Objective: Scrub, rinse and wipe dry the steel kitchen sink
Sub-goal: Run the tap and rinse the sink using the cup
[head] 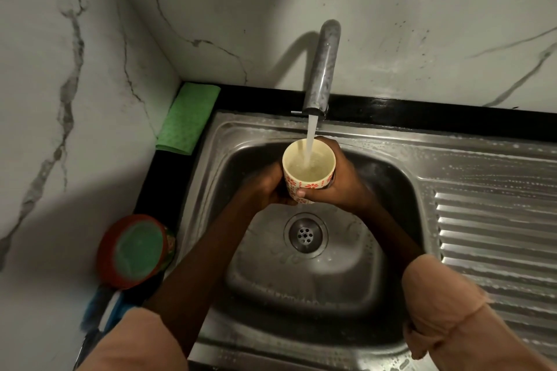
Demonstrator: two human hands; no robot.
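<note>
Steel sink (211, 190) set in a black worktop (422, 111), basin open below both hands; drain (305, 234) directly beneath the held cup, nothing lying on the basin floor. Ribbed draining board (497, 235) to the right of the right hand, wet with droplets. Marble wall (75, 99) close on the left and behind, forming a corner beyond the hands.

Cup (307, 173), cream with red flower print, held upright over the basin, under the tap (322, 69). Water stream (310, 141) falling into the cup; cup more than half full, cloudy.

Left hand (266, 187): grip curled round the cup's left side and base. Right hand (334, 181): grip wrapped round the cup's right side, thumb across the front lower wall. Both grips narrow, closed on the cup.

Green cloth (190, 117) folded on the worktop, up and left of the left hand, against the wall corner. Round red tub (135, 250) with green contents lower left of the left forearm, beside the sink rim. Blue-and-white object below it, blurred, not identifiable.
</note>
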